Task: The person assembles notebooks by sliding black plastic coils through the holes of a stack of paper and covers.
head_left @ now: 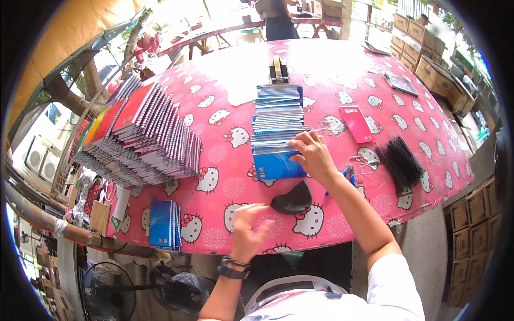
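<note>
Evidently the tall notebook stack [142, 134] on the left is already coil-bound, with a small blue pile [160, 224] nearer the body. Mid-table stands a row of blue notebooks [277, 123], seemingly unfinished; black coils [401, 163] lie loose to the right. The right hand [315, 155] touches the front notebook [276, 167] (whether pinching, I cannot tell); the left hand [249, 232] is empty, fingers spread.

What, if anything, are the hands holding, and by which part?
Right hand touches the right edge of the blue notebooks, grip unclear; left hand looks empty.
</note>
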Demonstrator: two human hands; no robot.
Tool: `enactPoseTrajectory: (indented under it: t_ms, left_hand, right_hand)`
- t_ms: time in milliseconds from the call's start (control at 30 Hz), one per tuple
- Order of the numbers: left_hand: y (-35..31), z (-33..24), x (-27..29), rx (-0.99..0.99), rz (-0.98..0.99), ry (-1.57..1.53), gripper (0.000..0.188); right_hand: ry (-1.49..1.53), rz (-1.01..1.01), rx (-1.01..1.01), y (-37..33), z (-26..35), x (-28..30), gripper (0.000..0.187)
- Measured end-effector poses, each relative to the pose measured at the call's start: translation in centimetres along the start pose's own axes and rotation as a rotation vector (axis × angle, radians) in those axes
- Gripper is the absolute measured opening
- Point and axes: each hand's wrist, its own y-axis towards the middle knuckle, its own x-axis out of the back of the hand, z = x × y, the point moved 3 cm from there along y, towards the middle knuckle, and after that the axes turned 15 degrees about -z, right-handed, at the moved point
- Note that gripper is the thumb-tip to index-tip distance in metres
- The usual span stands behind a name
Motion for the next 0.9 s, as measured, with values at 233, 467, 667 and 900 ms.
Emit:
enactPoseTrajectory:
  t_ms: [233,467,667,900]
  left_hand:
    - [0.7,0.5,-5.7,-0.196,0.298,0.194,0.04]
    - [3.4,2.4,1.1,-0.137,0.148,0.203,0.063]
    - [-1.7,0.6,-1.6,0.53,0.105,-0.74,0.066]
    - [-2.6,-3.4,-2.4,-0.05,-0.521,0.019,0.042]
  right_hand:
    - [0.185,-0.121,-0.107,0.6,-0.6,0.9,0.019]
    - [0.603,0.027,-0.408,-3.3,4.1,9.6,0.018]
    - [0.662,0.035,-0.396,-8.7,7.5,6.6,0.016]
    - [0.871,-0.214,-0.89,-9.6,8.9,3.7,0.02]
